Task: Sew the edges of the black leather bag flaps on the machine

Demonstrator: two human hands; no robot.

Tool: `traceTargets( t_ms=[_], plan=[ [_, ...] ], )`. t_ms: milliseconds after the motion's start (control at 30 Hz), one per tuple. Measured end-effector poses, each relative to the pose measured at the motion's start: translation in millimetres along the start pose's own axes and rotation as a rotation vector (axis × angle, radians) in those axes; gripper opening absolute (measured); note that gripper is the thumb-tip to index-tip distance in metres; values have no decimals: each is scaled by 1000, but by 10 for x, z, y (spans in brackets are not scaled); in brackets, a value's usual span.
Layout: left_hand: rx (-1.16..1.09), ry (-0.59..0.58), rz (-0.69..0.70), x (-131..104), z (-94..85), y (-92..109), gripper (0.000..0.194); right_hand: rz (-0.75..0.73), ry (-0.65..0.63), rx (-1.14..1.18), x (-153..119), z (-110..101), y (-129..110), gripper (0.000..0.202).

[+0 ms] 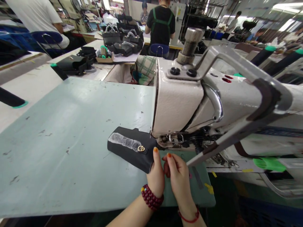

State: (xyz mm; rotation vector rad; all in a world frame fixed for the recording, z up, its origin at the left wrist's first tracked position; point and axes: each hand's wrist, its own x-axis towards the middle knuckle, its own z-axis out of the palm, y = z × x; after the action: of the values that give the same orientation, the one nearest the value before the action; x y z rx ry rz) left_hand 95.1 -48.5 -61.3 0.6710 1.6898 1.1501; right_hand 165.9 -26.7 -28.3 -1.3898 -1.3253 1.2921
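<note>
A black leather bag piece (127,157) lies on the pale green table top, its far right side close under the sewing machine head (177,101). Along it runs a strap wrapped in clear plastic (123,141), ending at a gold-coloured buckle (141,148). My left hand (156,176) grips the near right edge of the leather, thumb on top, other fingers mostly hidden. Just right of it, my right hand (179,173) is closed with thumb and fingers pinched together. Whatever they hold, if anything, is too small or hidden to tell.
A bent metal lever (227,132) slants down from the machine close to my right hand. Black thread cones (11,97) stand at the left table edge. Black bags (123,41) are piled on a farther table. A person in black (162,23) and other people are beyond.
</note>
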Motion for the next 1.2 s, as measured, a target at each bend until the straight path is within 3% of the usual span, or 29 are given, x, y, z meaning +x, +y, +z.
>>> traceTargets(
  t_ms=[100,200,267,300,367,400,500,567,633,700,833,1200],
  plan=[
    [-145,104,146,-351,-195,-280,43,-54,-32,-100,34,-8,2,40],
    [-97,61,349,-527,-728,-517,25,-54,-83,-113,42,23,18,42],
    [120,118,499,-351,-1162,-484,18,-50,-97,-94,45,81,15,43],
    [274,96,576,-171,-1353,-397,23,-49,-105,-81,50,125,4,44],
    [628,-67,758,301,-1612,-125,38,-42,-114,-42,68,234,-31,44],
    [754,-203,854,551,-1667,36,52,-39,-111,-26,81,295,-53,44],
    [944,-548,1067,1120,-1610,484,84,-44,-46,-8,123,460,-110,43],
    [958,-703,1130,1257,-1512,696,92,-51,3,-8,142,519,-123,43],
    [970,-783,1147,1225,-1457,838,90,-40,11,8,151,523,-114,43],
    [1031,-767,1149,1104,-1450,922,82,-8,-15,31,157,483,-92,42],
    [1145,-597,1137,856,-1459,962,67,25,-64,61,186,374,-45,41],
    [1170,-378,1106,570,-1343,970,58,52,-110,82,292,274,-50,35]
  ],
)
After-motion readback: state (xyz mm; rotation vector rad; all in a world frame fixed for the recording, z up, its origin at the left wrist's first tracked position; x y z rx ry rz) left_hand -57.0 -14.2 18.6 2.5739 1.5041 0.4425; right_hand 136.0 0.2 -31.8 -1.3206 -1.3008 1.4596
